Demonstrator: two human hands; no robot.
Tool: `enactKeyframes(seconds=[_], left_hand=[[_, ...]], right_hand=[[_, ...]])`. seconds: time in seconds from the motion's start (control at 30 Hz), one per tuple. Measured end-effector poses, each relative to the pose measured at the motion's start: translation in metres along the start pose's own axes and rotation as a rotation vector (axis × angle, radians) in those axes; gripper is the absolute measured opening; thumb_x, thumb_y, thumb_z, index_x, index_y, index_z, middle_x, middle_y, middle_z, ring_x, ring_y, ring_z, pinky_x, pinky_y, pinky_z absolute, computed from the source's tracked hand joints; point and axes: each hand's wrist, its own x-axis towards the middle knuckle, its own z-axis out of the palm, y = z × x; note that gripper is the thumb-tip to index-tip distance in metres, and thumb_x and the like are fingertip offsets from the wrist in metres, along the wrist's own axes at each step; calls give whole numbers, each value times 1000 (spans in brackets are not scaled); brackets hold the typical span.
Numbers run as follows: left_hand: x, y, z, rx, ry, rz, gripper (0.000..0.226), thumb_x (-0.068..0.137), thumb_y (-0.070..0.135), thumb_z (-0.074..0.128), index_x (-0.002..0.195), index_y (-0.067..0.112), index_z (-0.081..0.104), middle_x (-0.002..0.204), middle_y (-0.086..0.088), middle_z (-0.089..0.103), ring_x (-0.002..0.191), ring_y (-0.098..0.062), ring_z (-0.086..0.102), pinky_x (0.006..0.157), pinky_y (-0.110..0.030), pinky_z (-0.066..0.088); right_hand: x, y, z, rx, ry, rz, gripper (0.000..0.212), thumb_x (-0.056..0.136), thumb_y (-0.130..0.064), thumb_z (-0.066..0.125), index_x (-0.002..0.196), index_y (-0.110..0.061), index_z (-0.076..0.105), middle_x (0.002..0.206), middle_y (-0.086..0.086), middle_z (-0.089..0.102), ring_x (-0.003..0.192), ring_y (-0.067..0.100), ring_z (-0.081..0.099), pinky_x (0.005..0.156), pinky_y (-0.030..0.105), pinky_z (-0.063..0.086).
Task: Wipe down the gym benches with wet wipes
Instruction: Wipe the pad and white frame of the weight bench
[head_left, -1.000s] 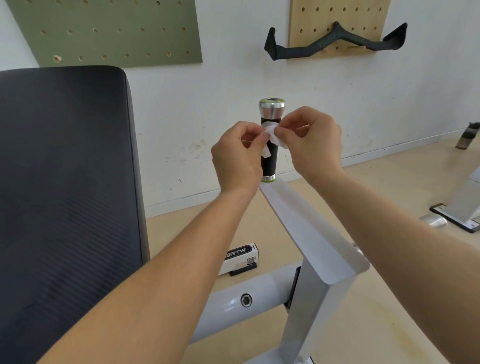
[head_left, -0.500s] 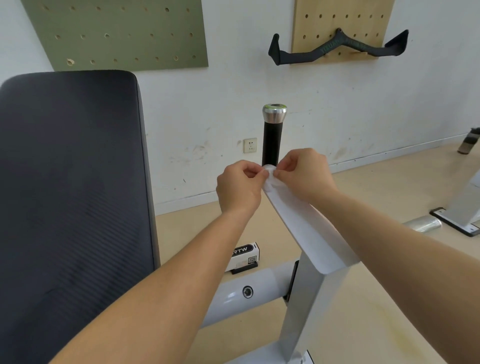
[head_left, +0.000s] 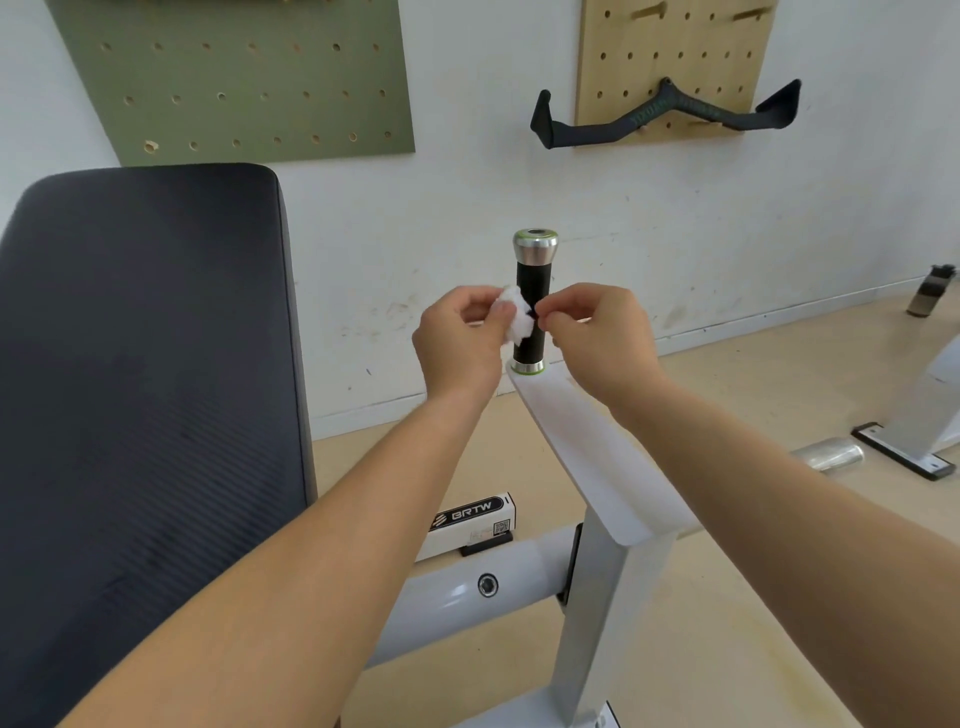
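A crumpled white wet wipe (head_left: 517, 317) is held in front of the upright black handle (head_left: 532, 291) with its silver cap. My left hand (head_left: 462, 340) grips the wipe's left side with curled fingers. My right hand (head_left: 597, 332) pinches the wipe's right edge against the handle. The black padded bench back (head_left: 140, 389) fills the left side. The handle stands on a white sloping arm (head_left: 597, 457) of the bench frame.
A white frame tube (head_left: 467, 587) runs low between pad and post. A white box marked BRTW (head_left: 470, 519) lies on the floor behind it. Another machine's base (head_left: 904, 452) and a bottle (head_left: 932, 291) sit right. Pegboards and a black pull bar (head_left: 665, 114) hang on the wall.
Both hands rose from the base of the handle to its middle, and the wipe now shows bunched between them, more on the left hand's side.
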Motion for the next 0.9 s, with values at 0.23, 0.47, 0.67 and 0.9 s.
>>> enactKeyframes(seconds=[0.23,0.47,0.67,0.9], left_hand=[[10,-6,20,108,30,202,9,93,14,66,97,18,73,76,16,70,75,1,66,70,-11,46],[9,-38,6,271,-122,138,5,91,15,71,91,15,76,76,14,69,78,-7,68,75,-20,51],[12,-28,1,339,-181,72,7,91,14,68,93,17,74,83,6,72,83,-12,69,75,-21,51],[19,3,12,192,-37,159,8,93,14,67,93,15,75,79,9,72,79,-4,68,73,-13,50]], right_hand=[[16,9,12,99,105,138,21,87,-13,53,81,-23,70,82,-5,71,78,18,66,67,29,50],[16,20,16,32,86,159,20,89,-15,52,83,-22,69,82,-4,71,75,18,65,65,30,51],[11,21,14,21,60,193,20,87,-15,52,82,-20,70,83,0,72,72,19,62,66,31,51],[10,12,6,19,74,172,21,87,-14,50,85,-18,70,86,3,72,71,19,60,67,32,51]])
